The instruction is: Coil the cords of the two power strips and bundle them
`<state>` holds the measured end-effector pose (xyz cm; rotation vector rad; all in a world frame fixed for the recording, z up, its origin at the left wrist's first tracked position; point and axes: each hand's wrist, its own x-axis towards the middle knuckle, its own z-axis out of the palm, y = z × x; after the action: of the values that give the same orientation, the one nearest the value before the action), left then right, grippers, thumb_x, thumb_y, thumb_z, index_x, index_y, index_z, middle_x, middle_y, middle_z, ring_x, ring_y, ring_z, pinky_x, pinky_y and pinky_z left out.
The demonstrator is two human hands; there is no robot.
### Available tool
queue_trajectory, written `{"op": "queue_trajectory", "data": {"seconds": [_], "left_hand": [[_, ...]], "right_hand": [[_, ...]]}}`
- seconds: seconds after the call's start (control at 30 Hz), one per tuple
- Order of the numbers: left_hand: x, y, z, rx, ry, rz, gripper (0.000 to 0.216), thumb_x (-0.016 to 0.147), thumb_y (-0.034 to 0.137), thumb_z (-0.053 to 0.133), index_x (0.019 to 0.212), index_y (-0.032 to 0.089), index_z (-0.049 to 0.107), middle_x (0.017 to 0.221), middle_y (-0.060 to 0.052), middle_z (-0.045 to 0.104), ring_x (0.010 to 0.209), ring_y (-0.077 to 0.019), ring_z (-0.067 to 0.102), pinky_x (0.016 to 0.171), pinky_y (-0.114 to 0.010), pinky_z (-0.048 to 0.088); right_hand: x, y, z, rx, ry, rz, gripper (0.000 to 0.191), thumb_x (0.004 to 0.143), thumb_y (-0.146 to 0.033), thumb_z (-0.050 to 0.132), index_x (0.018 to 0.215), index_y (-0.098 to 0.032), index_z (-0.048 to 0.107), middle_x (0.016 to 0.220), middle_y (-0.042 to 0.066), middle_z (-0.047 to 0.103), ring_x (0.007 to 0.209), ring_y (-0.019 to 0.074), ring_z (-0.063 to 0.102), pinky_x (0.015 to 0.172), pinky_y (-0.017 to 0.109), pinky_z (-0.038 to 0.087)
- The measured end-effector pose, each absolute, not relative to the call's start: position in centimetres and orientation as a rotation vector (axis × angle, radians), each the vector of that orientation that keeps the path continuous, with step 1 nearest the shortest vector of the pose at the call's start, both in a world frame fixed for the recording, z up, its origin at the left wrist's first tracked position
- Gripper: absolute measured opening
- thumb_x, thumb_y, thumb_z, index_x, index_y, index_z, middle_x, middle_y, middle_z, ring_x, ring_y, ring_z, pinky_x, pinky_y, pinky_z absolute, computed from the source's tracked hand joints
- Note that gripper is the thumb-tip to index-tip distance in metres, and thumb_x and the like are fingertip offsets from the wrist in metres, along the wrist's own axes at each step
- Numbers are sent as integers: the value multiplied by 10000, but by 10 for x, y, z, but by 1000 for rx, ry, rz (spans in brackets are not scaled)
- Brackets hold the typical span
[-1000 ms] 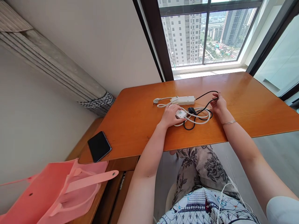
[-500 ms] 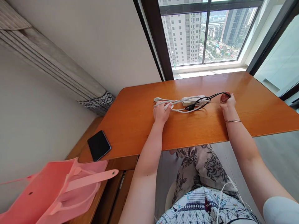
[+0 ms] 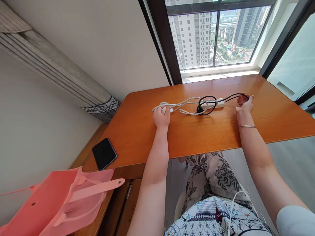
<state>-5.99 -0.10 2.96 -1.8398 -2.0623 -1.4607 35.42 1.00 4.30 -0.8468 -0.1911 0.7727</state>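
Note:
My left hand (image 3: 161, 116) is closed around a white cable (image 3: 183, 103) near a white plug-like end, at the left of the tangle. Over on the right, my right hand (image 3: 244, 104) grips a black cable (image 3: 230, 97), which stretches back to the tangle. Between my hands the two cables loop through each other, with a black plug (image 3: 199, 109) lying at the crossing. A white power strip (image 3: 220, 103) rests on the table under the loops, partly covered by them.
The orange-brown wooden table (image 3: 201, 137) reaches to the window. A black phone or small tablet (image 3: 104, 153) lies at its left corner. A pink bag (image 3: 61, 203) stands open at lower left, and a tied curtain (image 3: 73, 82) hangs by the wall.
My left hand has moved left with the white cable, and my right hand slightly right with the black one. The loops between them have spread apart.

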Motion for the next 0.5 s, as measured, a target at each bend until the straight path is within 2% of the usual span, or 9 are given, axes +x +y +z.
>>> {"op": "queue_trajectory", "data": {"seconds": [0.17,0.3,0.4,0.5], "left_hand": [[-50,-5,31,-2020,-1965,-1406,202,902,333,525,941,224,691,1093,-115,742,1126,-307,650,1047,-474,475],[-42,-10,33,-2077,-1912,-1392,199,869,272,545,990,213,692,1120,-108,733,1134,-293,658,1037,-447,491],[-38,-14,35,-2157,-1851,-1343,194,855,207,537,957,210,701,1105,-105,733,1162,-294,652,1047,-436,489],[-34,-17,35,-2208,-1846,-1219,165,856,220,564,926,208,713,1073,-103,737,1122,-310,659,1031,-454,490]], "right_hand": [[313,-2,59,-989,-200,937,176,991,-152,461,902,-198,605,872,-10,741,699,69,723,616,170,553],[288,-12,57,-1259,-528,969,172,885,-99,495,916,-193,635,836,-1,730,655,87,680,561,178,489],[284,-19,56,-1527,-847,846,173,862,-136,509,925,-193,660,829,17,732,699,128,679,667,240,533],[287,-27,63,-1973,-1291,565,192,871,-173,519,868,-169,711,918,108,763,925,226,719,870,341,540]]}}
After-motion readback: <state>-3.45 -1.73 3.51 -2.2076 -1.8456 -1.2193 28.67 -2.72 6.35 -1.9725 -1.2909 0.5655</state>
